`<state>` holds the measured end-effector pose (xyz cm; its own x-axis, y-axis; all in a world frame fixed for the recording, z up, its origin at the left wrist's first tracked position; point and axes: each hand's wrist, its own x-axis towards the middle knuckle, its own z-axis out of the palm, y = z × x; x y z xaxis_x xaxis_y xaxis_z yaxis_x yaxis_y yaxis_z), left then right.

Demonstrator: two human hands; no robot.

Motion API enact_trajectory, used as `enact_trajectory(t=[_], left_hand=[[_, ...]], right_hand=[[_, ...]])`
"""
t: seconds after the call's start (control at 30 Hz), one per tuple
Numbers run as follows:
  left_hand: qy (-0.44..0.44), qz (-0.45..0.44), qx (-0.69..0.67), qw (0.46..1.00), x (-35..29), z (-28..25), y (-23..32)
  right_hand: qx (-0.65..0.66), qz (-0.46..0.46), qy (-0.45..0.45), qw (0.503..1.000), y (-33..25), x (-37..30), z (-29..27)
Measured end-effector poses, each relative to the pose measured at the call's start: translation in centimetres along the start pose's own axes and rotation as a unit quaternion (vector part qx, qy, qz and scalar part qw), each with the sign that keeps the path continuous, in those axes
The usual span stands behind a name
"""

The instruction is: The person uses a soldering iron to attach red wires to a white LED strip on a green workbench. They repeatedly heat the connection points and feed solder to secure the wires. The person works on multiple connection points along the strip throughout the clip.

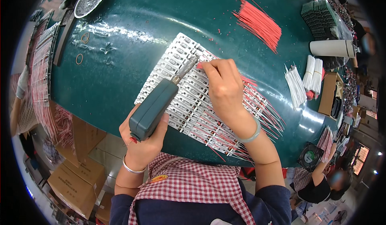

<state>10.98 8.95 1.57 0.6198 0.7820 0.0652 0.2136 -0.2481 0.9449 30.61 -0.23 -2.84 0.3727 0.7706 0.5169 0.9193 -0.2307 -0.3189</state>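
Observation:
My left hand point(146, 144) is wrapped around a dark green soldering gun point(155, 106). The gun's metal barrel slants up and right over a panel of white circuit boards point(161, 72). Close beside the barrel's tip, my right hand point(225, 84) is closed in a pinch on a red wire, whose red end shows at the fingertips. The panel lies tilted on the table, with rows of small parts on it. Red and white wires point(257, 108) fan out from its right side, partly under my right wrist. The exact contact at the tip is too small to tell.
The green table point(120, 8) carries a bundle of red wires point(259, 24) at the back right and white wire bundles point(295, 86) farther right. A metal bowl point(91, 0) stands at the far left. A black fan point(310, 156) sits near the right edge. Other people work at both sides.

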Motion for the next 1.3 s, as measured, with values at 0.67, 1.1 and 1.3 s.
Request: enact_trajectory(t=[0.67, 1.1, 1.3], left_hand=[[-0.005, 0.045, 0.054, 0.998, 0.0, -0.5, 0.5], [0.007, 0.051, 0.062, 0.997, -0.7, -1.0, 0.0], [0.002, 0.026, 0.032, 0.999, -1.0, -0.9, -0.3]], right_hand=[[-0.017, 0.004, -0.011, 1.0, -0.3, 0.1, 0.0], [0.009, -0.004, -0.003, 1.0, -1.1, -0.4, -0.5], [0.011, -0.01, -0.003, 1.0, -1.0, -0.5, -0.2]])
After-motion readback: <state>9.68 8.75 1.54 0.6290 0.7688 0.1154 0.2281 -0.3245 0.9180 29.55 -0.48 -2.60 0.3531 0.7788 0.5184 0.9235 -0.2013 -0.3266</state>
